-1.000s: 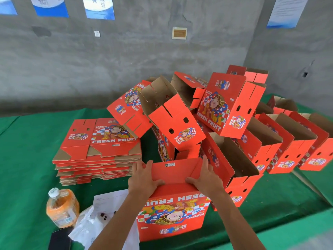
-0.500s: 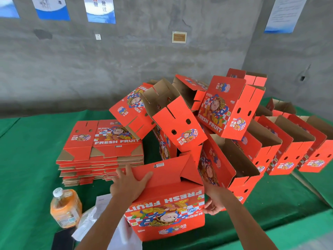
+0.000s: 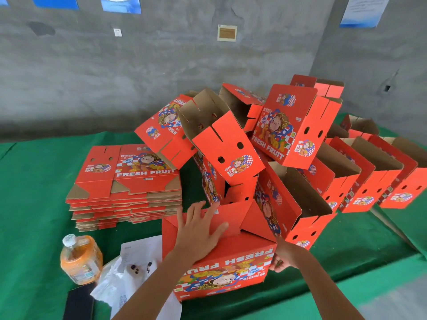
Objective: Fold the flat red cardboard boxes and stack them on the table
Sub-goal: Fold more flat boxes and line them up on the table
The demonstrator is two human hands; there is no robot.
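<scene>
Left hand (image 3: 198, 234) has slid flat onto the "FRESH FRUIT" box (image 3: 221, 269) flaps; right hand (image 3: 283, 257) grips its side

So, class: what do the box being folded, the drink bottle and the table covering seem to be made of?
Box being folded: corrugated cardboard, it seems; printed red outside, and its neighbours show plain brown inside.
Drink bottle: probably clear plastic, since the orange liquid shows through; white cap.
Table covering: looks like green matte cloth, lying in soft folds.
</scene>
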